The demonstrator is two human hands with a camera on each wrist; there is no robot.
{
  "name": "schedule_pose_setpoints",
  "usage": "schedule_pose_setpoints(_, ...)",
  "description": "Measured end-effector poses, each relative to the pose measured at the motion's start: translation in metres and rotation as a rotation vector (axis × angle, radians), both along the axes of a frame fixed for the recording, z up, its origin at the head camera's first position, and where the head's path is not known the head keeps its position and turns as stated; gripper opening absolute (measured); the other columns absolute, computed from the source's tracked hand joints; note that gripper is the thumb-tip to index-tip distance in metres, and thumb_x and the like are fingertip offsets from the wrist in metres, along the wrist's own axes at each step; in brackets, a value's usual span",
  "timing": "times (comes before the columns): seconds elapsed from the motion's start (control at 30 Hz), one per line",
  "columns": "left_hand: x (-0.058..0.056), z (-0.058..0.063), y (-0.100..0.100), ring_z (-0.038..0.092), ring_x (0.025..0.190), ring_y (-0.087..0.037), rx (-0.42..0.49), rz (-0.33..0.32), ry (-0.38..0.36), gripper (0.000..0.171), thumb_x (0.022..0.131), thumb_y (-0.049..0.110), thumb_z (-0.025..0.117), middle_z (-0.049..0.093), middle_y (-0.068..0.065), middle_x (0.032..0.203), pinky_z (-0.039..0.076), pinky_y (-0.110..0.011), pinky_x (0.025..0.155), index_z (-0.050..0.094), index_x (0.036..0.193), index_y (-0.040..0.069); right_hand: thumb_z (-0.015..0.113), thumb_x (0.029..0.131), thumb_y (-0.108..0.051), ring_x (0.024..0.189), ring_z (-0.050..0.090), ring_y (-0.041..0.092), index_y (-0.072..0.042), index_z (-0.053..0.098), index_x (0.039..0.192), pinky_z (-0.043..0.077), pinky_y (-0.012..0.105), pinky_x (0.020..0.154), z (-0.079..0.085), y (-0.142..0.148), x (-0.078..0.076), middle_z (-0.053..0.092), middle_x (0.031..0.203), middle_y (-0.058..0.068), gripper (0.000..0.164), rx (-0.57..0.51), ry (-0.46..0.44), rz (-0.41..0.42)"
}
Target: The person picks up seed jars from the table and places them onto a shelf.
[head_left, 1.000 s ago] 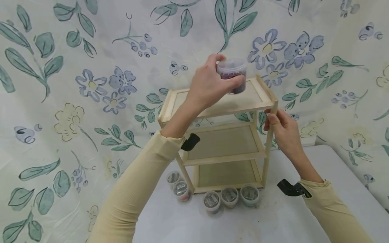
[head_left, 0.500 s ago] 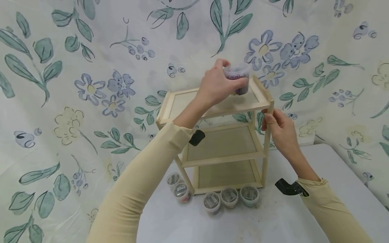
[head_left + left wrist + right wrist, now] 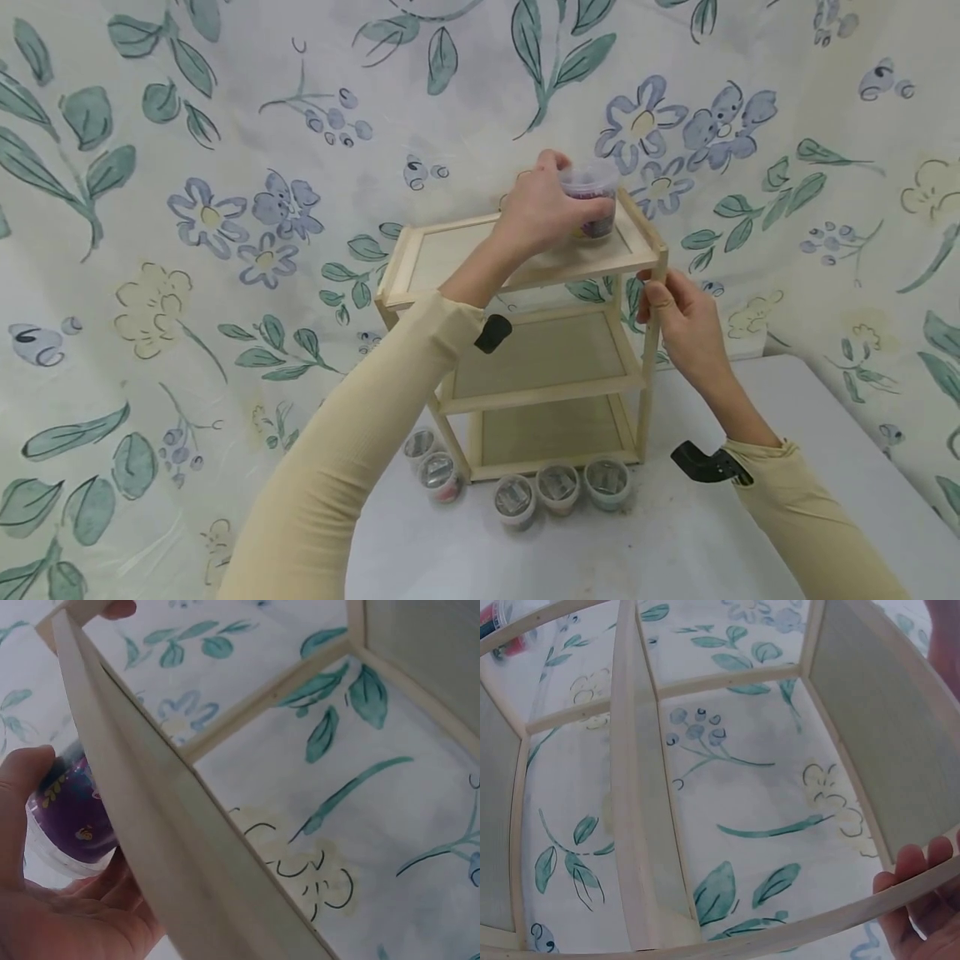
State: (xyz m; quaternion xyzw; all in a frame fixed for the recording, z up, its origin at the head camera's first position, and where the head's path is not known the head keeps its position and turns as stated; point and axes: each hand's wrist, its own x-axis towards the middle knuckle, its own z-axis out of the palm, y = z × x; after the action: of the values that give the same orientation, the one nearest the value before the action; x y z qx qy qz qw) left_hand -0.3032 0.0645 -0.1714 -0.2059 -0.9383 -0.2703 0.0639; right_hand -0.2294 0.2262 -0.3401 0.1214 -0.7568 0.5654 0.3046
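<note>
My left hand [image 3: 536,212] holds a small clear plastic tub [image 3: 589,177] with purple on it, thumb and fingers around its sides. The tub is over the right part of the top tier of a three-tier wooden shelf [image 3: 442,254]; whether its base touches the board I cannot tell. In the left wrist view the tub [image 3: 75,814] shows a purple printed side, partly hidden by the shelf's edge. At the shelf's right front post [image 3: 649,367], below the top tier, my right hand [image 3: 690,329] grips the wood. Its fingertips [image 3: 911,862] curl over a bar in the right wrist view.
Three lidded tubs [image 3: 558,488] stand on the white table [image 3: 570,567] before the shelf. Two more tubs [image 3: 439,477] are by its left front corner. A floral sheet [image 3: 247,100] hangs close behind. The middle tier [image 3: 540,358] lies under my left forearm.
My left hand has moved slightly right and lowered the tub closer to the top tier. The right hand keeps its grip on the post. The view has shifted a little.
</note>
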Motion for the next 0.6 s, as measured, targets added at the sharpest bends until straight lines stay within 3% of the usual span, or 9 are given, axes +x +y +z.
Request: schedule_pose_setpoints(0.6,0.0038,-0.0056,0.0021,0.054,0.105,-0.016,-0.017,-0.028,-0.106,0.081,0.084,0.046,0.073,0.055,-0.009,0.126,0.044,-0.027,0.084,0.027,0.143,0.017,0.047,0.105,-0.020,0.070,0.057,0.012,0.001,0.061,0.117,0.047,0.022,0.068,-0.0022,0.0000,-0.0016,0.057,0.078,0.010,0.028,-0.029,0.032,-0.001)
